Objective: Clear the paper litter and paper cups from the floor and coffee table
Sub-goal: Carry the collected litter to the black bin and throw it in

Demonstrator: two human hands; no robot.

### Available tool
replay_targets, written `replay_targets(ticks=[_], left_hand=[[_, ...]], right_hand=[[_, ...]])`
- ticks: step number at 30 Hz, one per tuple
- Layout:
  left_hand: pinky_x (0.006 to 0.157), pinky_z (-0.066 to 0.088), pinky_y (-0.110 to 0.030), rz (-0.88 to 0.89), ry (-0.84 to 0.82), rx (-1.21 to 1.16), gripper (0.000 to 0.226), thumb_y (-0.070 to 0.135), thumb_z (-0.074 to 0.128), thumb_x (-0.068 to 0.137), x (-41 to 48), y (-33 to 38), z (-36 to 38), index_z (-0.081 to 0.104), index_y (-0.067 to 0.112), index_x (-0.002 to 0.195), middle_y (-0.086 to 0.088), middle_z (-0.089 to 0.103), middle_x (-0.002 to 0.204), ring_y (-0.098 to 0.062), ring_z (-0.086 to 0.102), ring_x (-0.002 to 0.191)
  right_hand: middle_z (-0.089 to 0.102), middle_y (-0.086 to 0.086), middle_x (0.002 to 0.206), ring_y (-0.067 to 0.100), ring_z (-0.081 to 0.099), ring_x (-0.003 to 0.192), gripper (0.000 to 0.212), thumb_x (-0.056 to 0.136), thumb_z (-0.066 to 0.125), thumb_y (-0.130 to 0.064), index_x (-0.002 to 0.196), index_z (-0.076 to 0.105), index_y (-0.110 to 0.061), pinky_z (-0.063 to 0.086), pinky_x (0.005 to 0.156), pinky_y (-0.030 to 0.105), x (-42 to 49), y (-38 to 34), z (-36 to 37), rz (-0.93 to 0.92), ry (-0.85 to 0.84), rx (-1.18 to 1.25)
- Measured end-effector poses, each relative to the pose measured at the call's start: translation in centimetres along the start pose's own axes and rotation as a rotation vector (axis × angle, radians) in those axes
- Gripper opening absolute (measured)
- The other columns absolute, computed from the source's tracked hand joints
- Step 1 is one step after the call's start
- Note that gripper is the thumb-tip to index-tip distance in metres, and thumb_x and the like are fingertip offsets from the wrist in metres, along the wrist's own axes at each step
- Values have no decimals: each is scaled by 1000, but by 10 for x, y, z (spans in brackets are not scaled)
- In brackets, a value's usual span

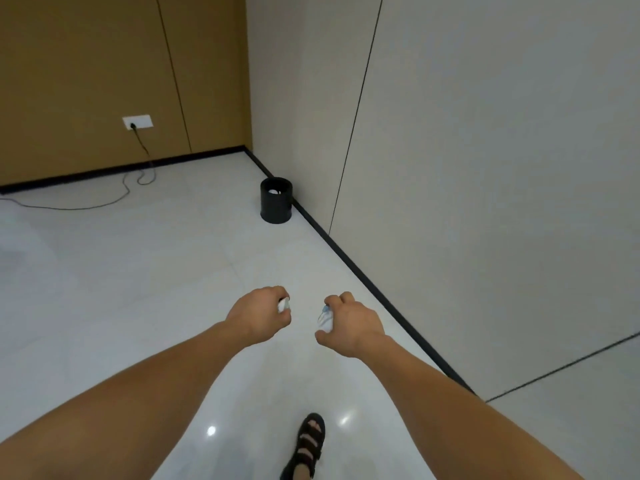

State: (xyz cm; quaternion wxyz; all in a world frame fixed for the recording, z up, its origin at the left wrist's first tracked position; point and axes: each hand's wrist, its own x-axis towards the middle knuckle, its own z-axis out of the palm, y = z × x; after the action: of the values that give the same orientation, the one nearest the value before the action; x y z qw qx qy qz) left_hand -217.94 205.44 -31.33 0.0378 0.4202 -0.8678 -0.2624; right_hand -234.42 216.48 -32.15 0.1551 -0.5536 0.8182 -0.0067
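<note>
Paper scrap [284, 304], small and white, sits in the left hand [258, 315], well short of the black bin [276, 200]. Fingers are curled tight round it and only a bit pokes out past them. Right hand [349, 322] is curled round a crumpled white piece with blue marks [325, 317], thumb below it. Cannot tell whether that piece is a squashed cup or plain paper. Both hands are held out above the pale tiled floor [138, 289], side by side and not touching, on the near side of the bin.

Bin stands upright on the floor, just beside the dark skirting [346, 253] of the beige wall [485, 168], near the room corner. Something white [273, 192] lies inside the bin, too small to identify.

Left of the bin and well apart from it, a white wall socket [137, 122] sits on the brown wall [69, 81]. A black cable [141, 141] is plugged in and trails down onto the floor. On the near side of the bin, closer to the camera than the hands, one foot in a black sandal [308, 445] is on the tiles.
</note>
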Motion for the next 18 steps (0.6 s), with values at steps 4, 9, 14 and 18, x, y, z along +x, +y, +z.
replay_targets(ticks=[4,9,14,18], left_hand=[[67,41,-26,-83,26,34,20,29,49,88,66,-39,-35,59,24,106,6,64,102,-17,58,86],[62,43,-25,-185,81,37,18,32,49,90,143,-77,-82,59,23,102,5,65,98,-17,60,80],[62,46,-26,-240,96,-11,16,32,48,90,203,-116,-115,59,23,99,8,66,96,-15,59,77],[71,51,-31,-285,95,-55,16,31,49,89,266,-164,-138,59,22,98,7,66,97,-16,62,81]], right_hand=[[45,2,127,24,56,107,62,82,59,-49,136,40,-25,46,81,33,95,-10,-21,-44,-33,0],[44,1,125,23,54,107,59,81,61,-47,133,42,-26,40,76,31,207,-25,-56,-109,-48,-6],[44,1,126,23,54,109,60,81,60,-48,133,41,-26,43,81,33,301,-50,-76,-157,-97,-36],[44,2,127,23,54,110,60,81,60,-48,133,41,-26,45,85,33,382,-80,-77,-181,-141,-63]])
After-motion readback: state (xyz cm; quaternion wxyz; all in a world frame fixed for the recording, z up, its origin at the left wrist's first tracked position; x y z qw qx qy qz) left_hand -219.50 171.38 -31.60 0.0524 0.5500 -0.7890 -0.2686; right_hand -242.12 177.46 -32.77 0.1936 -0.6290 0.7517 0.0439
